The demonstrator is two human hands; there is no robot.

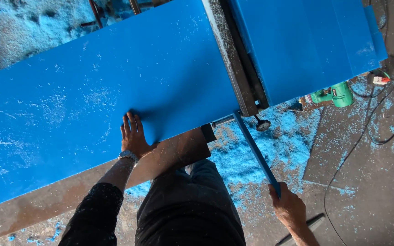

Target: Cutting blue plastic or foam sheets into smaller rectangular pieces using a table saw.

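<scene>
A large blue plastic sheet (92,86) lies across a brown workbench (46,200), dusted with pale shavings. My left hand (134,135) presses flat on the sheet's near edge, fingers spread, a watch on the wrist. A long narrow blue strip (254,148) runs from the sheet's cut edge down to my right hand (288,206), which grips its lower end. A dark metal saw rail (235,59) crosses between this sheet and a second blue sheet (306,41) at the upper right.
Blue shavings (242,159) cover the floor around my legs. A green power tool (336,94) lies by the second sheet, with black cables (365,132) trailing over the dark floor. A small round knob (263,125) hangs under the rail.
</scene>
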